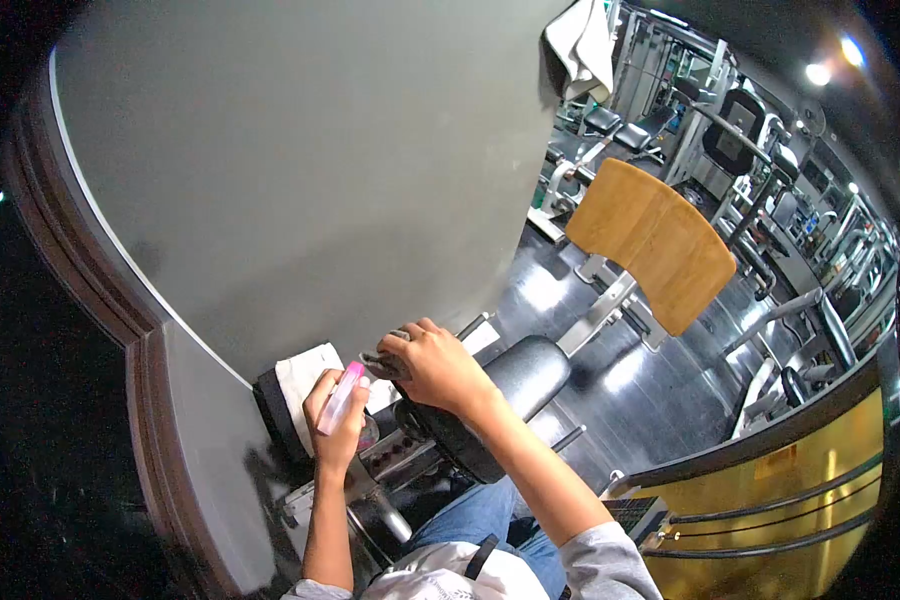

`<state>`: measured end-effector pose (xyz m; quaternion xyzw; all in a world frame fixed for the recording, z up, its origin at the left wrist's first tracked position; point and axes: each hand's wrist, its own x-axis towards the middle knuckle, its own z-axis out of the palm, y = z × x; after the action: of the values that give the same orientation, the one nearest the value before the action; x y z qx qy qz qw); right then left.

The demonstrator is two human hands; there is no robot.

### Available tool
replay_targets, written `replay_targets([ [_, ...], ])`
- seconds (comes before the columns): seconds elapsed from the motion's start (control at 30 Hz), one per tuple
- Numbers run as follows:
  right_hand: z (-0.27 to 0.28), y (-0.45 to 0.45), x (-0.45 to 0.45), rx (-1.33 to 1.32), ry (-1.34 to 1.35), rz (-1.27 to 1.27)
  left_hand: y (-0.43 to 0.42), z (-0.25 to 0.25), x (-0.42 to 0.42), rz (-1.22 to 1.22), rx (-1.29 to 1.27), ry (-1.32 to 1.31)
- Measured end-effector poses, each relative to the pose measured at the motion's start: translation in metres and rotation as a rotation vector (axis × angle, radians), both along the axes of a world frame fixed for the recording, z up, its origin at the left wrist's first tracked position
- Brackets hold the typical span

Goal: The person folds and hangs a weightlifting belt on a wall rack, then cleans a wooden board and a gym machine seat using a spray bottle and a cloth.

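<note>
My left hand [338, 425] is closed around a pink and clear bottle [341, 398], which is tilted with its pink end up. Just to the right, my right hand [433, 366] grips a dark grey cloth [385, 365] with bent fingers. Both hands are above a black padded bench [525, 378]. A white towel [305, 385] lies over a dark object beside my left hand.
A wooden board [653, 243] on a metal frame stands ahead to the right. The grey wall [310, 170] rises ahead, with another towel [582, 48] hanging at its edge. Gym machines [740, 130] fill the back right. A gold panel [770, 530] is at the lower right.
</note>
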<state>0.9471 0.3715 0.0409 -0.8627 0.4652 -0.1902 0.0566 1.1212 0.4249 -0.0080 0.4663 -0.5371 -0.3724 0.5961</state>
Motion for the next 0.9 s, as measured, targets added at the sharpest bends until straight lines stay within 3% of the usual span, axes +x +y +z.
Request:
replay_targets([
  [0.17, -0.01, 0.05, -0.025, -0.138, -0.111, 0.025, 0.01, 0.009, -0.002, -0.032, -0.024, -0.014],
  [0.43, -0.019, 0.113, -0.072, -0.036, -0.311, -0.049, 0.012, 0.028, -0.006, -0.342, 0.173, -0.052],
  [0.5, -0.023, 0.103, -0.065, -0.111, -0.4, -0.093, 0.003, 0.022, -0.01, -0.451, 0.244, 0.052],
  [0.73, -0.02, 0.058, -0.012, -0.218, -0.176, -0.192, -0.033, 0.007, -0.003, -0.44, 0.485, 0.335],
  [0.77, -0.021, 0.063, -0.009, -0.235, -0.158, -0.237, -0.039, -0.004, -0.002, -0.436, 0.489, 0.323],
  [0.83, -0.025, 0.082, -0.017, -0.215, -0.203, -0.211, -0.049, -0.028, 0.003, -0.474, 0.262, 0.175],
  [0.9, -0.03, 0.106, -0.031, -0.113, -0.26, -0.15, -0.025, 0.017, -0.001, -0.648, 0.399, 0.022],
])
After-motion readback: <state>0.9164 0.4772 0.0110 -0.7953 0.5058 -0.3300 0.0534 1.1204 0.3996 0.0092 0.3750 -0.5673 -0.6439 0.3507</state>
